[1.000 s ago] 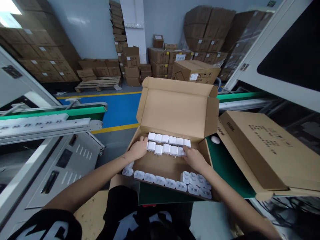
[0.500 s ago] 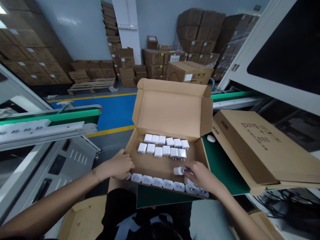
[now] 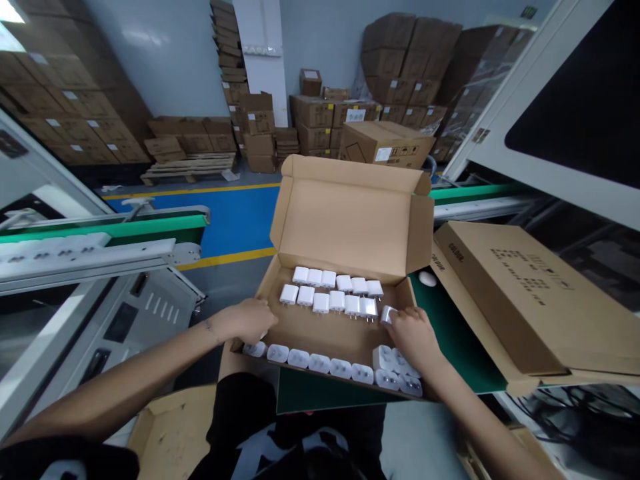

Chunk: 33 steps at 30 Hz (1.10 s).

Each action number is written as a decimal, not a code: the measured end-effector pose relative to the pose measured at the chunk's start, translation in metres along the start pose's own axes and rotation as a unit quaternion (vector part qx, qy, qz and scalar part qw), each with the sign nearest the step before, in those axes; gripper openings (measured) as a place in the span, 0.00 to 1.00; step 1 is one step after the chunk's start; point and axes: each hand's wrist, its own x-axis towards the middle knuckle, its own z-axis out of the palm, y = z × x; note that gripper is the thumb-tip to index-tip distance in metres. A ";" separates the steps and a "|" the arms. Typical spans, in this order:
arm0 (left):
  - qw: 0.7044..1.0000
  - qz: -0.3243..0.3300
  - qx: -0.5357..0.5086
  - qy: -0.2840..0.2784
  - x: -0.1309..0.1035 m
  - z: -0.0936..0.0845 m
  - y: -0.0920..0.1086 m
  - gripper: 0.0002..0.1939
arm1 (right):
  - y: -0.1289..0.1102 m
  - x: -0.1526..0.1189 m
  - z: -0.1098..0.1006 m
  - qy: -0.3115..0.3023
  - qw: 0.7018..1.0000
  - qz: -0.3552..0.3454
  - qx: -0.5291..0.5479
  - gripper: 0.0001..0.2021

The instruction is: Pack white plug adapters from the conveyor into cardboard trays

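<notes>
An open cardboard box [image 3: 320,333] holds white plug chargers. Two rows of chargers [image 3: 321,303] lie with their prongs toward me, and a line of chargers [image 3: 319,363] stands prongs up along the near wall. More upright chargers [image 3: 383,357] are grouped at the near right corner. My right hand [image 3: 413,337] pinches a white charger [image 3: 387,315] at the right end of the nearer lying row. Over the left side of the box, my left hand [image 3: 250,320] is closed with its fingers curled down; a small pale patch shows beneath the fingertips, too hidden to name.
A closed carton [image 3: 510,293] lies right of the box on the green work surface [image 3: 455,340], with a small white round object [image 3: 427,279] between them. To the left, a green conveyor [image 3: 150,230] carries white chargers. Stacked cartons [image 3: 315,123] stand along the back wall.
My right hand has moved away from me with its charger, from the near right corner to the lying row's end. My left hand has shifted slightly inward, uncovering a charger at the near left corner.
</notes>
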 end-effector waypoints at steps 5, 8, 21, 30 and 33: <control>0.995 0.003 0.014 -0.096 0.006 -0.016 -0.002 0.12 | 0.011 0.011 -0.001 0.020 1.000 0.005 -0.001 0.08; 0.999 -0.037 0.004 0.015 0.006 -0.020 -0.007 0.15 | 0.017 0.018 0.008 -0.004 0.999 -0.028 0.044 0.09; 0.974 -0.156 0.086 0.137 0.053 0.003 -0.022 0.28 | 0.021 0.026 0.021 -0.001 0.994 -0.049 0.101 0.19; 0.940 0.048 0.029 0.335 0.117 0.005 0.023 0.32 | 0.001 0.041 0.026 0.014 0.997 -0.072 0.012 0.24; 0.939 0.059 0.012 0.338 0.136 0.013 0.023 0.28 | -0.003 0.046 0.030 -0.001 0.997 -0.081 -0.007 0.24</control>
